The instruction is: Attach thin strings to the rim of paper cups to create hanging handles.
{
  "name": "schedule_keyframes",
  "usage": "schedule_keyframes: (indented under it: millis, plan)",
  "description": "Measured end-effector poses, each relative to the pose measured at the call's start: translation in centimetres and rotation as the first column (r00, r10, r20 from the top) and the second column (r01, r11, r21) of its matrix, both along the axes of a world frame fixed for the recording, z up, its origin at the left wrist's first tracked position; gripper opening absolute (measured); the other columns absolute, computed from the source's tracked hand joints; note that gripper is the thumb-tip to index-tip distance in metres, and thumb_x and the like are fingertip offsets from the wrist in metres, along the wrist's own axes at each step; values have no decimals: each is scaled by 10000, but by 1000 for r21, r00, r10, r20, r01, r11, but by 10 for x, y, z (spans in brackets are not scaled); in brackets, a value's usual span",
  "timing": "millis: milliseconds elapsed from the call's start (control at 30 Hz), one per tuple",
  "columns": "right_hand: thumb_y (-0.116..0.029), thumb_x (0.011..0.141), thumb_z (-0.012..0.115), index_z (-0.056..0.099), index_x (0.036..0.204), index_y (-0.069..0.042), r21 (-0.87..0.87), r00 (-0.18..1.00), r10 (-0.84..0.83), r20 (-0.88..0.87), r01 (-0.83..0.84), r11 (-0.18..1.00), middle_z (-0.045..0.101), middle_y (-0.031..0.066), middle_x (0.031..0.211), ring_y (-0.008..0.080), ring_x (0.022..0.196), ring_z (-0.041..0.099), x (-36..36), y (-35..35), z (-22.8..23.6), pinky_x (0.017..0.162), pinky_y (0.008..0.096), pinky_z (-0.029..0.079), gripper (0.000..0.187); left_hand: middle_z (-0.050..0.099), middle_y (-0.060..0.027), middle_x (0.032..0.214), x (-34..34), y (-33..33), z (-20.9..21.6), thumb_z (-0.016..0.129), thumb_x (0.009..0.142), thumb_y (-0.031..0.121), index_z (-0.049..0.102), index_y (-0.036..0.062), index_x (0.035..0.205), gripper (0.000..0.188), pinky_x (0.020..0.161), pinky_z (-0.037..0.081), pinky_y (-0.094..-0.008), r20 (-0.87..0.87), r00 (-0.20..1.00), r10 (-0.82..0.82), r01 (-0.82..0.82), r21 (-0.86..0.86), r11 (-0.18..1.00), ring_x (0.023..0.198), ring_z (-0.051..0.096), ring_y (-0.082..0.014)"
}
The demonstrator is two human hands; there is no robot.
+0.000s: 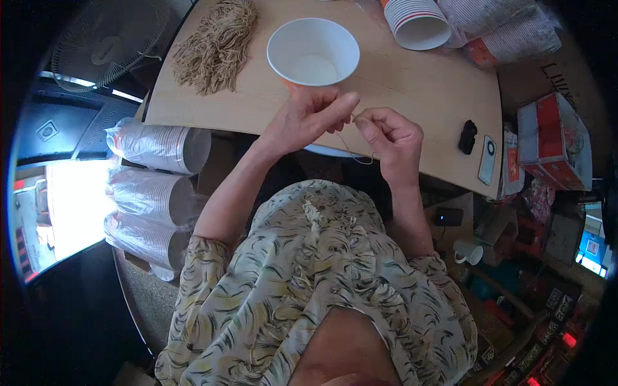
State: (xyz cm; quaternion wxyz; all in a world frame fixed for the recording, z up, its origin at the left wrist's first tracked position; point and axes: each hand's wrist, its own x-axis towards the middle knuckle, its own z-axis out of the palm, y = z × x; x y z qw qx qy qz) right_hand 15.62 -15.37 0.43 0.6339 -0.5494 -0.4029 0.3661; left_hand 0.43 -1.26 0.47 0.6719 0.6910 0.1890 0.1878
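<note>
My left hand (pixel 308 121) is closed just in front of a large white paper bucket (pixel 313 32), with its thumb laid along the curled fingers. Close beside it on the right, my right hand (pixel 394 136) pinches between thumb and forefinger. A thin tan string (pixel 348 152) runs between the two hands and hangs below them in a loose loop. Its ends are hidden by my fingers. The bucket stands upright and open, with orange showing on its outside. At the far left of the table lies a heap of similar tan strings (pixel 217 50).
Stacked paper buckets (pixel 421 32) lie at the table's far right, beside plastic-wrapped stacks (pixel 520 40). A phone (pixel 487 159) and a small black object (pixel 468 137) rest near the right edge. More wrapped buckets (pixel 151 209) lie at my left. A white mug (pixel 470 252) is lower right.
</note>
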Motion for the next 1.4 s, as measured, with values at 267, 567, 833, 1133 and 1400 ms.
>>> schedule_keyframes:
  millis: [267, 567, 833, 1133, 1400]
  plan:
    - [-62, 981, 719, 726, 999, 36, -86, 993, 76, 95, -68, 994, 633, -64, 746, -5, 658, 492, 6, -9, -6, 564, 189, 391, 99, 597, 24, 724, -8, 1, -4, 604, 1075, 293, 639, 14, 847, 362, 640, 464, -233, -44, 993, -107, 105, -53, 993, 690, 559, -56]
    - [-70, 982, 718, 735, 1087, 46, -180, 982, 183, 48, -172, 969, 719, 4, 876, 26, 748, 600, 18, -14, -33, 643, 188, 470, 158, 717, -7, 890, -23, 1, -16, 680, 1017, 130, 714, -14, 1023, 149, 754, 528, -234, -96, 984, -153, 151, -23, 988, 820, 634, -59]
    - [-76, 957, 738, 743, 1043, 26, -180, 977, 163, -137, -186, 966, 691, -22, 823, -1, 671, 537, 18, -12, -42, 555, 167, 385, 134, 753, -26, 817, -20, -2, -12, 769, 906, 44, 767, 7, 939, 49, 705, 548, -255, -141, 990, -17, 51, 244, 968, 746, 652, -60]
    - [-49, 959, 731, 735, 995, 43, -80, 988, -157, 5, 157, 984, 596, -89, 716, -19, 620, 461, 16, -1, -33, 543, 175, 362, 99, 768, -39, 912, -5, 31, -8, 848, 821, 201, 782, 71, 953, 196, 836, 545, -378, 165, 910, 381, -268, 934, 234, 992, 689, -233]
    - [-34, 937, 749, 720, 992, 5, 180, 831, -375, 412, 329, 927, 646, -16, 668, 22, 598, 598, -7, 32, -37, 522, 218, 465, 74, 771, -27, 948, 10, 45, -26, 802, 839, 249, 799, 147, 956, 155, 959, 428, -444, 19, 912, 411, -198, 896, 397, 1058, 665, -242]
